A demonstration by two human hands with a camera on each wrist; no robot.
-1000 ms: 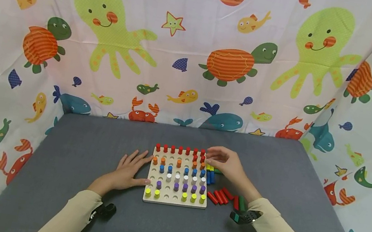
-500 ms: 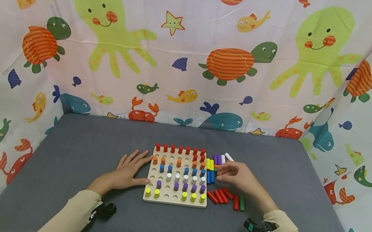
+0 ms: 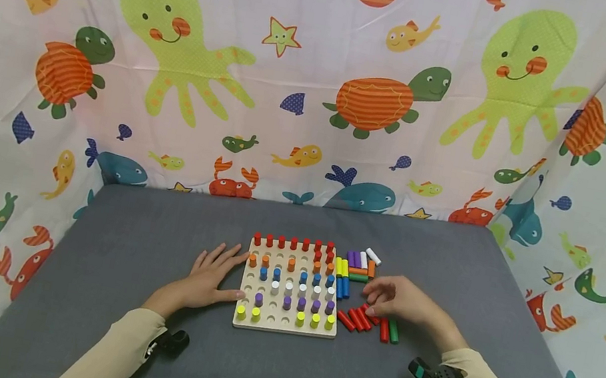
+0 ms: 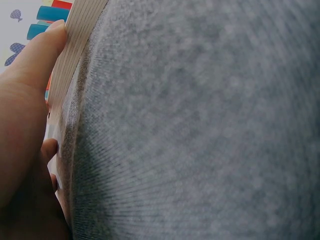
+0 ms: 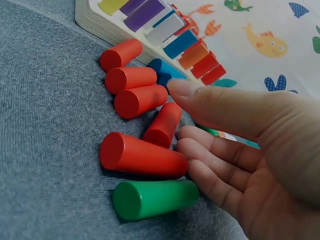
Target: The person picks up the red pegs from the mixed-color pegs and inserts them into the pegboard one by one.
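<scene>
A wooden pegboard (image 3: pixel 283 330) stands on the grey cloth with rows of coloured pegs upright in it and some bare holes. My left hand (image 3: pixel 206 281) lies with spread fingers at its left side, thumb and fingers touching the edge; in the left wrist view the thumb (image 4: pixel 37 57) meets the board's side. My right hand (image 3: pixel 406 300) hovers just right of the board, over loose red pegs (image 3: pixel 356 320). Its fingers bend loosely, thumb apart from them, with nothing between. In the right wrist view, fingertips are beside a red peg (image 5: pixel 142 157) and a green peg (image 5: pixel 157 199).
Right of the board lie yellow pegs (image 3: pixel 342 267) and blue pegs (image 3: pixel 343 288). Farther back are purple pegs (image 3: pixel 354 260), white pegs (image 3: pixel 373 256), orange pegs (image 3: pixel 371 269) and a green peg (image 3: pixel 358 278). A sea-animal curtain (image 3: pixel 309 82) surrounds the table.
My right hand has drawn away from the board's far right corner, rightward and nearer, to the loose red pegs, uncovering the purple, white and orange pegs. My left hand has stayed put.
</scene>
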